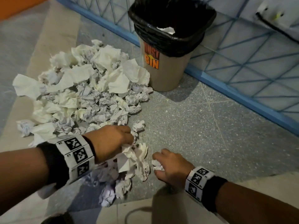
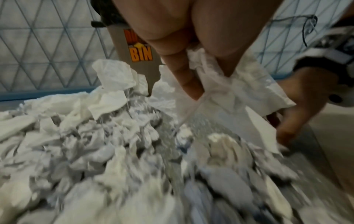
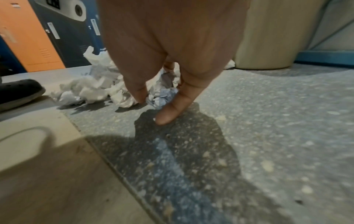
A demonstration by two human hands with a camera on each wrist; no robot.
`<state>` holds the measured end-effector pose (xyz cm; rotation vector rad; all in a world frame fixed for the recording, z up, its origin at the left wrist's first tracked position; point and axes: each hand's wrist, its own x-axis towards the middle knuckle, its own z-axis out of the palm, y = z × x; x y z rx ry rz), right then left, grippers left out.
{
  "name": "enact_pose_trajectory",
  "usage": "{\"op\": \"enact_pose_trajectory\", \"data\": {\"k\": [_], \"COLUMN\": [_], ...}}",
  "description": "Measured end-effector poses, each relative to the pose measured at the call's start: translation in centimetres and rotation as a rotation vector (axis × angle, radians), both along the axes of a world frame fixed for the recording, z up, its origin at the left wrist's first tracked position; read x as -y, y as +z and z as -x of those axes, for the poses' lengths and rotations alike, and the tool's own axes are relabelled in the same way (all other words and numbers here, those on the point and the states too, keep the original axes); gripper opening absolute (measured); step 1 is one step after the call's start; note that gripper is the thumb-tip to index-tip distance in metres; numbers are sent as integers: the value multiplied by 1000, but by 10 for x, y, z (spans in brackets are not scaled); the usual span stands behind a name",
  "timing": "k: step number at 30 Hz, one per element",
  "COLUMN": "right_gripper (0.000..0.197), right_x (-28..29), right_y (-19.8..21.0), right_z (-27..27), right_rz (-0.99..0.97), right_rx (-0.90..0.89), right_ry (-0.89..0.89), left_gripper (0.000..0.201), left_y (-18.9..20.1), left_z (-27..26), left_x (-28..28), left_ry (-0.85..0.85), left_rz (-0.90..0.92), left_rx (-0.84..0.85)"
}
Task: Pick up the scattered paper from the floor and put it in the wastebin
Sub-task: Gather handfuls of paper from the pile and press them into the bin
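A big heap of crumpled white paper covers the floor left of the beige wastebin, which has a black liner and one paper inside. My left hand grips a bunch of tissue paper at the heap's near edge; in the left wrist view the fingers pinch that tissue paper. My right hand is low over the floor with its fingers curled round a small paper ball. The right wrist view shows the thumb and a finger closing on this crumpled ball.
A blue-framed wire mesh panel runs behind the bin. Speckled grey floor lies bare right of the heap. A dark shoe and orange and blue lockers stand to the left in the right wrist view.
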<state>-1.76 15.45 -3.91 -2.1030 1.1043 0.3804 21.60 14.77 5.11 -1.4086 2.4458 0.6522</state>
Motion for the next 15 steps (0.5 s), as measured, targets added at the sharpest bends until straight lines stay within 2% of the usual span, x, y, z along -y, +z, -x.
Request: {"op": "enact_pose_trajectory", "data": {"k": [4, 6, 9, 12, 15], "right_gripper": [39, 36, 31, 31, 37], "right_x": [16, 36, 77, 128, 174], "right_y": [34, 69, 137, 199, 250], "right_z": [17, 25, 29, 21, 1], "right_rz": [48, 145, 312, 467, 583], "right_rx": [118, 215, 315, 428, 554], "right_ry": [-100, -209, -417, -607, -704], "left_gripper": [39, 37, 28, 21, 24], "left_y": [40, 67, 116, 167, 211], "left_z": [-10, -13, -13, -12, -10], "left_x": [41, 69, 119, 176, 233], "left_ry": [14, 12, 17, 117, 270], "left_rz": [177, 263, 502, 754, 887], "left_rx": [-150, -204, -323, -478, -595]}}
